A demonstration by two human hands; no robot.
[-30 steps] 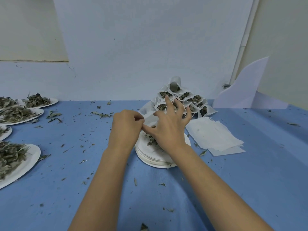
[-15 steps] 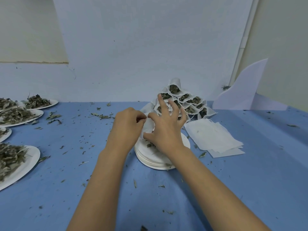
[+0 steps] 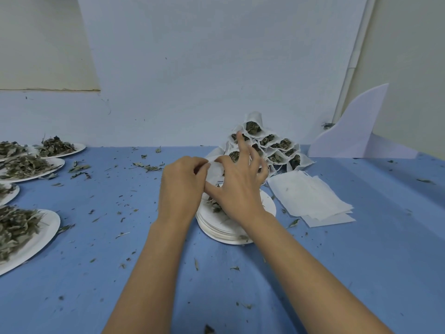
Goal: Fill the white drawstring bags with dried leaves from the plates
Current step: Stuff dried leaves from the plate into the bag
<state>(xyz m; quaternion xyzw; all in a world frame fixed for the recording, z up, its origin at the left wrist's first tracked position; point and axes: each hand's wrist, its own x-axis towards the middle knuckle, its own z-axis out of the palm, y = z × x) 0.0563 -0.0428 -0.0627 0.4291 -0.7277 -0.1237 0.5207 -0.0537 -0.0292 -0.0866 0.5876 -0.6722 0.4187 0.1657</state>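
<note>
On a blue table (image 3: 361,261) by a pale wall, the left hand (image 3: 183,186), fingers curled, pinches one edge of a white drawstring bag (image 3: 215,173). The right hand (image 3: 238,189) nips the other edge between thumb and forefinger, its other fingers splayed. The bag sits above a stack of paper plates (image 3: 224,233), with filled bags (image 3: 272,145) behind and plates of dried leaves (image 3: 45,227) far left.

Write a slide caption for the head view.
The left hand and right hand hold a white drawstring bag over stacked paper plates; filled bags behind, empty bags right, leaf plates left.
</note>
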